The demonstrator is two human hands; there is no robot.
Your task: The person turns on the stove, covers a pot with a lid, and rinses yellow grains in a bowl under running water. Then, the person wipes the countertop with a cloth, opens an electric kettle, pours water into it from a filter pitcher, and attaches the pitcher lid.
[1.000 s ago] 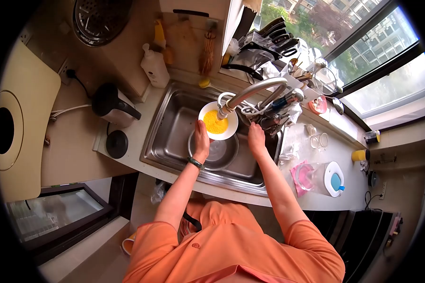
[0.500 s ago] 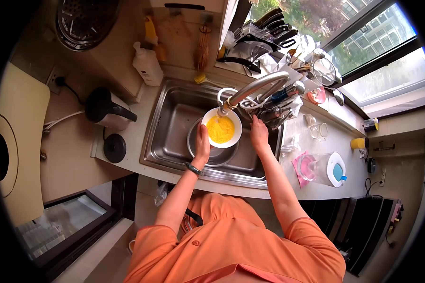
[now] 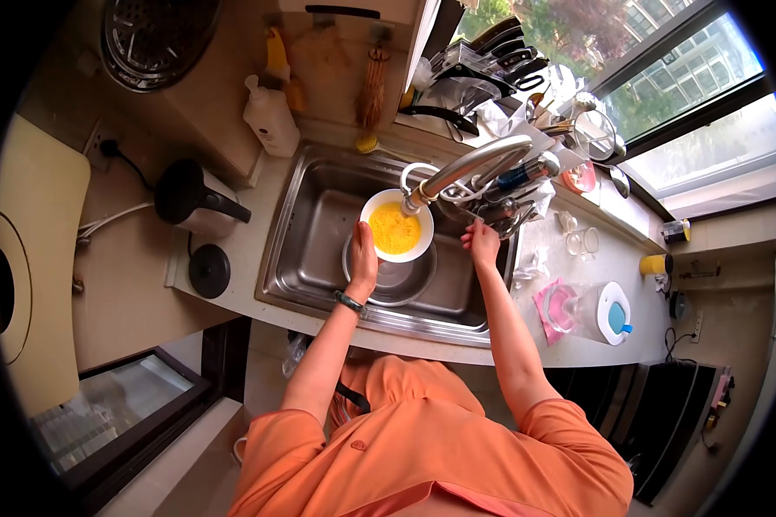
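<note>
A white bowl (image 3: 426,221) of yellow grains (image 3: 394,229), with a bubbly wet surface, is held by my left hand (image 3: 365,257). My fingers wrap its left side, under the spout of the curved metal faucet (image 3: 470,164). Below the bowl, a round metal basin (image 3: 398,284) sits in the stainless steel sink (image 3: 306,250). At the right side of the sink, the fingers of my right hand (image 3: 483,243) are closed at what looks like the faucet handle, which they mostly hide.
Left of the sink stand an electric kettle (image 3: 200,202) and its round black base (image 3: 209,270). A white pump bottle (image 3: 270,119) is behind them. On the right counter are a clear pitcher (image 3: 591,312) and glass cups (image 3: 583,241). Knives (image 3: 496,52) crowd the windowsill.
The bowl has moved slightly left and tilts a little differently. My right hand has shifted slightly right and toward me, its fingers more curled. The grains look wetter, with bubbles.
</note>
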